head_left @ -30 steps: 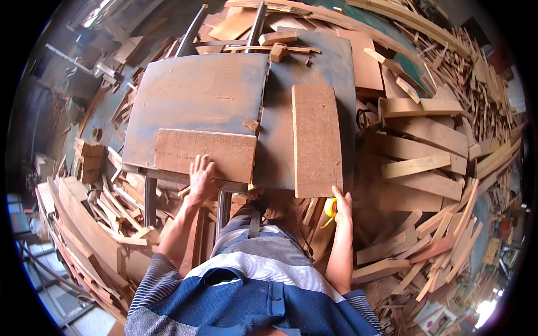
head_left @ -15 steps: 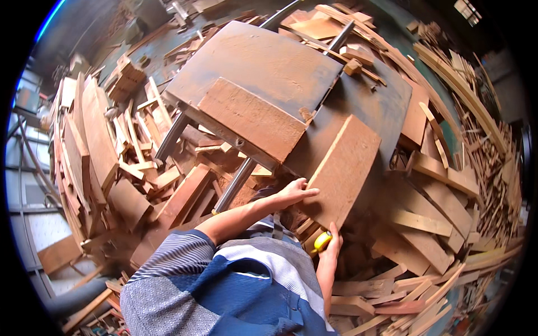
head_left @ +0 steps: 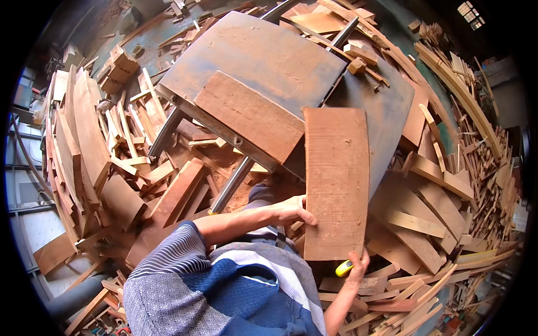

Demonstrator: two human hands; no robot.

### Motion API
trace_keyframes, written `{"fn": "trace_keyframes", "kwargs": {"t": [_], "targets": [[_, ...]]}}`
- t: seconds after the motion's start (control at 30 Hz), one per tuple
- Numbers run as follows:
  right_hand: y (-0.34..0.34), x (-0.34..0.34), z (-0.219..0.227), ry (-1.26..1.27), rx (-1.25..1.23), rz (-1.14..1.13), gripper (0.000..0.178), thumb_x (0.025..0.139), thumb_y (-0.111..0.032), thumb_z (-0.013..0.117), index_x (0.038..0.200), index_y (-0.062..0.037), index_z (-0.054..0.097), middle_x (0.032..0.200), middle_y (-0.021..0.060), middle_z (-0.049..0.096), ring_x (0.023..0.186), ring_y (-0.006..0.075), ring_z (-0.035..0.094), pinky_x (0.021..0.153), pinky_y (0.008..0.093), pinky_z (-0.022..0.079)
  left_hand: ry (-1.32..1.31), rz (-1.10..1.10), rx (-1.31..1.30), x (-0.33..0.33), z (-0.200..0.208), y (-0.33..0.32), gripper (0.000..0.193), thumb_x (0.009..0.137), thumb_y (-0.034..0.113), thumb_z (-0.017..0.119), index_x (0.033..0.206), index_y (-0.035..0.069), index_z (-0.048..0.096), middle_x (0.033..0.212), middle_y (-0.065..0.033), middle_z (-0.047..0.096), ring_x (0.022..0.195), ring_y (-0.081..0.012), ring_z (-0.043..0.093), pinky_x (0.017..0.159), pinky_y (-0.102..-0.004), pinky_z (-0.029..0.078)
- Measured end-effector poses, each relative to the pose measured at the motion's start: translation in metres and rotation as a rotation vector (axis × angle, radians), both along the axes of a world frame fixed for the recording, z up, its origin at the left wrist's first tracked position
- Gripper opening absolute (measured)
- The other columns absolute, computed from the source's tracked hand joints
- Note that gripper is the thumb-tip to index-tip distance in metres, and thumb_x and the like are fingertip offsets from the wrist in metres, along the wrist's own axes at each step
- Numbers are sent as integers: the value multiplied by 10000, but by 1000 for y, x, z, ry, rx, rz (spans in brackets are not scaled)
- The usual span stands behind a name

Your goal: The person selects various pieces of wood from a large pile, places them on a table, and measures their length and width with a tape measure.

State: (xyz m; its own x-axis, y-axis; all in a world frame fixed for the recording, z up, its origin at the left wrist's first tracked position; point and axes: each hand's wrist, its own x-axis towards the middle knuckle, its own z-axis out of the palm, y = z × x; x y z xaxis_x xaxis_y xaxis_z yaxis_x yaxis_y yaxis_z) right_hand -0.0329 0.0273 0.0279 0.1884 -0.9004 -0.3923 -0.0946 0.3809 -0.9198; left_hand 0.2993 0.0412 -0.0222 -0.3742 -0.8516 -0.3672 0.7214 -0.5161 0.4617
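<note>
Head cam: board (head_left: 337,182) has long axis approx top-to-btm

Bare hands: 2, one left hand (head_left: 294,211) and one right hand (head_left: 360,269). Yellow tape measure (head_left: 343,269): 1. Broad sawn planks: 2, one held plank (head_left: 336,185) and one plank lying flat (head_left: 249,116). Worktop panels (head_left: 246,47): 2. Metal bar sections (head_left: 234,179): 4 visible; any joins underneath hidden. Cube-like wooden block (head_left: 356,66) on worktop: 1. Paned window (head_left: 470,15): 1. Surrounding wood offcuts (head_left: 180,193): many, overlapping; exact count not obtainable.
</note>
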Motion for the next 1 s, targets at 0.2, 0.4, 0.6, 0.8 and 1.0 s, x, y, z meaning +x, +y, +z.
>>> {"fn": "trace_keyframes", "kwargs": {"t": [0.2, 0.4, 0.6, 0.8, 1.0], "targets": [[-79, 130, -9, -39, 53, -14, 697, 844, -287, 834, 1359, 94, 560, 1256, 121, 649, 1130, 209, 610, 1014, 326, 440, -40, 331, 62, 85, 15, 12, 724, 710, 25, 818, 1373, 24, 528, 1198, -97, 668, 1119, -199, 640, 956, -361, 528], [-121, 279, -31, 66, 121, 107, 357, 876, -301, 807, 798, -76, 541, 755, -31, 486, 672, 87, 476, 608, 283, 417, -4, 594, 222, 176, -26, 21, 231, 864, 61, 753, 1059, 60, 629, 883, -16, 693, 752, -154, 682, 732, -306, 552], [-130, 325, -67, 177, -66, 212, 486, 870, -332, 808, 1099, 75, 675, 965, 116, 673, 875, 167, 610, 787, 317, 506, -969, -44, 377, 240, -2, 12, 443, 978, 438, 665, 983, -1, 729, 893, -86, 745, 657, -177, 675, 650, -355, 552], [-134, 302, -99, 333, 232, 292, 760, 855, -490, 787, 1299, 93, 588, 1121, 159, 652, 1028, 213, 602, 912, 362, 482, -1695, 704, 265, 386, 2, 30, 379, 944, 392, 730, 968, 16, 684, 877, -105, 715, 753, -168, 673, 602, -296, 540], [-142, 309, -92, 180, 551, 352, 674, 845, -508, 783, 1284, -21, 629, 1001, 84, 611, 959, 191, 577, 807, 336, 473, -1446, 322, 272, 486, -37, -21, 378, 947, 439, 715, 1061, 80, 680, 836, 62, 561, 756, -66, 510, 663, -227, 395]]}}
